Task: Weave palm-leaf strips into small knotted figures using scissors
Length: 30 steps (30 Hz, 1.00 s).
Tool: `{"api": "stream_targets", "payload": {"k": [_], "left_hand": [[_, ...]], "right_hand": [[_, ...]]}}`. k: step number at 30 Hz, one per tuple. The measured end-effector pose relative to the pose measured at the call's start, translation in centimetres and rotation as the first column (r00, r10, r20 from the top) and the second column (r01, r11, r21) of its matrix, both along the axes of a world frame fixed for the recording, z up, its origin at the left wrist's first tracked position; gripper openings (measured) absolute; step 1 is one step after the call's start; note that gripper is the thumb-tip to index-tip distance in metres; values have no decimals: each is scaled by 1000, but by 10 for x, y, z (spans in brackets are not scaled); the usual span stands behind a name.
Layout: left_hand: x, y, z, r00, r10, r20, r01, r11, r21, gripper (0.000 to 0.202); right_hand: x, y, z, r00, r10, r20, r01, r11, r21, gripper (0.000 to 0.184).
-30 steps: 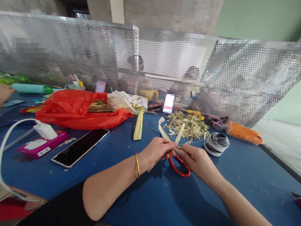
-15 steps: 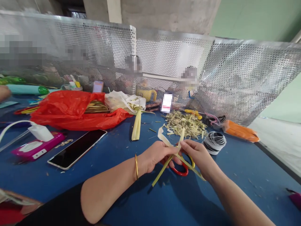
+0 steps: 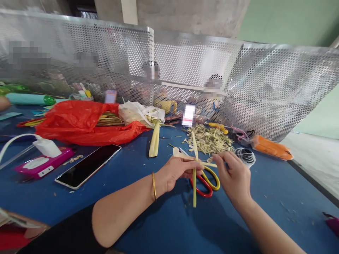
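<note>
My left hand (image 3: 181, 171) pinches two pale green-yellow leaf strips (image 3: 195, 187) where they cross, one running upright and the other sideways. At the right end of the sideways strip, the thumb and fingers of my right hand (image 3: 234, 174) are closed on its tip. Beneath the strips, a pair of scissors (image 3: 205, 192) with one red and one yellow handle lies on the blue table (image 3: 159, 222), its blades partly covered by my left hand. Just beyond the right hand stands a spool of white cord (image 3: 246, 157), partly hidden by it.
A heap of leaf scraps (image 3: 212, 139) lies beyond my hands. Left are a folded leaf piece (image 3: 154, 143), a red plastic bag (image 3: 71, 121), a phone (image 3: 88, 165) and a magenta power strip (image 3: 43, 164). An orange packet (image 3: 272, 146) sits right, before a perforated metal screen (image 3: 185, 60).
The crossed strips have turned from an X to upright and sideways. My right hand has moved right, away from the left, to the sideways strip's end, uncovering more of the scissor handles.
</note>
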State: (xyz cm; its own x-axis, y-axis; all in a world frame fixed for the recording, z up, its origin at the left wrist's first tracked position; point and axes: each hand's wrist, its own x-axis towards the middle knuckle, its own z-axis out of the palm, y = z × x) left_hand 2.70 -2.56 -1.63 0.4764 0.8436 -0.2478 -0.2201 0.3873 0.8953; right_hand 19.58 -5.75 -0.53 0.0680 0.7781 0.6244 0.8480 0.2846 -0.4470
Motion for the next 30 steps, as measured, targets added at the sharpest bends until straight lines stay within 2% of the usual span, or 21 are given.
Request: {"api": "stream_targets", "payload": {"k": [2,4,6,9,14,17,19,23,28,30], "left_hand": [[-1,3,1,997,52,52,-52,999,0,28],[0,5,0,993,96,66,-95,995,-20,23],[2,4,-2,990,121,67,-120,993,-18,18],[4,3,-3,982,168,90,-169,986,-4,14],[7,0,-1,970,220,100,-213,974,-76,24],[6,1,0,964,245,104,-240,969,-59,30],[3,3,0,975,202,90,-203,979,-3,33],[-5,13,4,994,17,110,-24,997,68,28],[-16,27,9,953,-51,297,104,981,-165,21],[-19,29,9,941,-87,326,147,976,-163,23]], "right_hand": [[-6,-6,0,991,104,82,-96,990,-101,36],[-14,-8,-6,973,219,78,-189,939,-287,36],[-21,-8,-15,965,261,40,-225,892,-393,37],[-26,-7,-23,962,273,-12,-255,883,-394,40],[-26,-10,-18,934,316,-169,-358,839,-411,40],[-25,-8,-19,929,272,-249,-359,822,-442,39],[-22,-4,-22,911,213,-354,-365,816,-448,37],[-15,2,-22,836,117,-536,-377,832,-407,34],[-6,4,-13,885,171,-434,-345,866,-363,33],[-4,4,-9,904,202,-377,-343,869,-356,34]]}}
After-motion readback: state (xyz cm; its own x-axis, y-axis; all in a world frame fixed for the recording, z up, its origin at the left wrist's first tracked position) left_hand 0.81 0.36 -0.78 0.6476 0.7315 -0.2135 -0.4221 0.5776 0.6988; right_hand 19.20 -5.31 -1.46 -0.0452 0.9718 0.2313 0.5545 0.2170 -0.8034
